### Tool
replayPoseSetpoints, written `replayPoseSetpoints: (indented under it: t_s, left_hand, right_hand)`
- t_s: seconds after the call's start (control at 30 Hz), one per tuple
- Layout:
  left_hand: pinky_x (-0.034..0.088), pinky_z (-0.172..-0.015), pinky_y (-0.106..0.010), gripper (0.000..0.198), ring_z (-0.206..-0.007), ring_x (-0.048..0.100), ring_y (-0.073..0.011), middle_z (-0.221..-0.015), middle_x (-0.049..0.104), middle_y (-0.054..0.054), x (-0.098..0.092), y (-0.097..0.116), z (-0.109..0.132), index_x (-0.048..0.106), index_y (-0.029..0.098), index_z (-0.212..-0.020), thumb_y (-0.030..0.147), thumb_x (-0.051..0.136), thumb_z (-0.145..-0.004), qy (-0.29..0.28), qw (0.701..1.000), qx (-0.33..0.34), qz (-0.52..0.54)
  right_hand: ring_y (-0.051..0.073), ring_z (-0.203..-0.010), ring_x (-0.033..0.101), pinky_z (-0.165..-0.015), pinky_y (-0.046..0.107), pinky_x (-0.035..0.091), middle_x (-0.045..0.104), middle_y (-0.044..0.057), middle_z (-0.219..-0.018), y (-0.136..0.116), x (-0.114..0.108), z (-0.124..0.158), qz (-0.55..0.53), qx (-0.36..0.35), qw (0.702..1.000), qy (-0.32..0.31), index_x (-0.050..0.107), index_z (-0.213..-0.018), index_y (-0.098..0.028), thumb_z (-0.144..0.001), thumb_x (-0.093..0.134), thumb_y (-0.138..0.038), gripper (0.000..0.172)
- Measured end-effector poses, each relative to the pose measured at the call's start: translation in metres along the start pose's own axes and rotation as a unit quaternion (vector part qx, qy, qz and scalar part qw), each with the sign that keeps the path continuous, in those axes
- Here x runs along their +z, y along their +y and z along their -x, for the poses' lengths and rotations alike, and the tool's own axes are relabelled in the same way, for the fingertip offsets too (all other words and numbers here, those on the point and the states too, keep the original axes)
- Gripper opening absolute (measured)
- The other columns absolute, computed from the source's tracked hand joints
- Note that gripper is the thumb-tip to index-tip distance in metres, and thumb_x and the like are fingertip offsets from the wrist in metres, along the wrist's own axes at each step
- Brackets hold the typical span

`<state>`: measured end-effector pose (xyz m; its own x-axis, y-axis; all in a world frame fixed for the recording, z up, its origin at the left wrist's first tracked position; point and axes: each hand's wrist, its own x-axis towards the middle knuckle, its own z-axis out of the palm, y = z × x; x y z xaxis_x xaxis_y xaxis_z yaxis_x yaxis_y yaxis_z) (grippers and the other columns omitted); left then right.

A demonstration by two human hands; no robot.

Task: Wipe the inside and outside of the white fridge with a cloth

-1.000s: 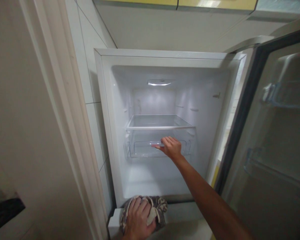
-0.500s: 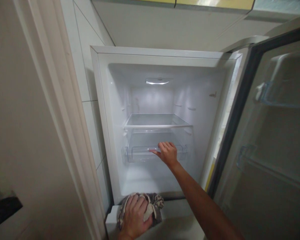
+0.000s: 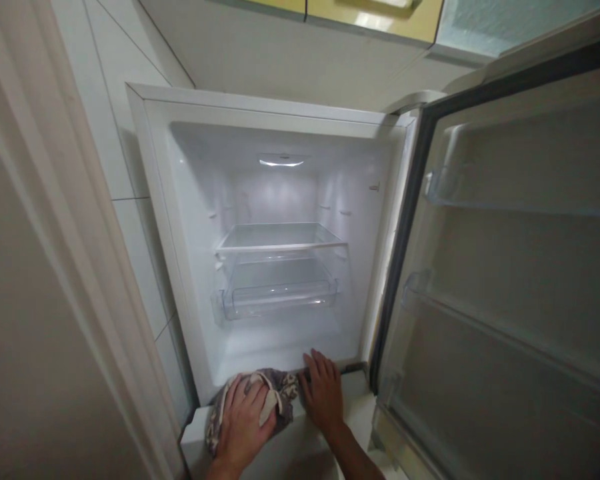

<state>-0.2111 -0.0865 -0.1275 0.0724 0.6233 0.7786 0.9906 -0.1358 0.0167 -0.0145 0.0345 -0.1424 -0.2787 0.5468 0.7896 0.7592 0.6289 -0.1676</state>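
Observation:
My left hand (image 3: 247,420) rests on a crumpled, patterned grey-brown and cream cloth (image 3: 281,387), fingers curled over it, at the fridge's front lower edge. Just to the right, my right hand (image 3: 323,390) is open and bare, its fingertips at the front edge of the fridge floor (image 3: 280,347). Behind both hands, inside the white fridge (image 3: 185,220), a clear plastic drawer (image 3: 283,300) hangs below a glass shelf (image 3: 283,247). Whether the right fingertips press on the edge I cannot tell.
The fridge door (image 3: 505,280) stands wide open at the right, with clear door racks (image 3: 480,327). On the left are a tiled wall (image 3: 130,227) and a pale door frame (image 3: 55,200). Yellow cabinets (image 3: 375,20) hang above. A lamp (image 3: 283,161) glows inside the fridge.
My right hand has let go of the clear drawer's front and come down to the fridge's lower front edge, beside the cloth. The left hand stays on the cloth. The view has turned right.

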Motion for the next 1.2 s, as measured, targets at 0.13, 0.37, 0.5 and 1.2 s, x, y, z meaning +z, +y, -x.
replayPoseSetpoints:
  t_s: [0.13,0.37,0.5,1.2]
  left_hand:
    - [0.039,-0.117,-0.053,0.052,-0.127,0.063,-0.0350,-0.126,0.079,0.000,0.000,-0.005,0.019,0.073,0.033,-0.125,0.038,0.081,-0.074,-0.097,0.995,0.037,-0.004]
    - [0.052,-0.104,-0.042,0.034,-0.120,0.069,-0.0313,-0.130,0.076,-0.011,-0.008,-0.045,-0.060,0.073,0.025,-0.126,0.031,0.058,-0.097,-0.233,0.962,-0.118,-0.078]
    - [0.051,-0.097,-0.052,0.042,-0.111,0.071,-0.0391,-0.134,0.072,-0.019,0.010,-0.040,-0.122,0.068,0.018,-0.134,0.040,0.051,-0.102,-0.305,0.925,-0.173,-0.148]
    - [0.052,-0.100,-0.044,0.041,-0.120,0.073,-0.0338,-0.127,0.079,-0.012,0.146,0.073,-0.238,0.075,0.027,-0.126,0.045,0.062,-0.092,-0.409,0.898,-0.025,0.161]
  right_hand:
    - [0.027,-0.137,0.057,-0.118,0.048,0.038,0.061,0.007,-0.150,0.001,0.001,0.009,-0.015,0.026,0.999,-0.012,0.067,-0.143,-0.026,-0.105,0.051,-0.028,0.042]
    - [0.027,-0.140,0.057,-0.118,0.047,0.040,0.057,0.004,-0.155,0.001,0.007,0.012,-0.032,0.022,0.999,0.026,0.063,-0.150,-0.028,-0.094,0.052,-0.019,0.058]
    - [0.028,-0.142,0.056,-0.120,0.048,0.039,0.054,0.003,-0.158,0.000,0.010,0.015,-0.030,0.026,0.999,0.032,0.058,-0.154,-0.028,-0.092,0.052,-0.019,0.062]
    - [0.036,-0.135,0.052,-0.106,0.052,0.049,0.054,0.015,-0.151,0.001,0.009,0.020,-0.043,0.011,0.998,-0.052,0.061,-0.134,-0.019,-0.081,0.054,-0.027,0.054]
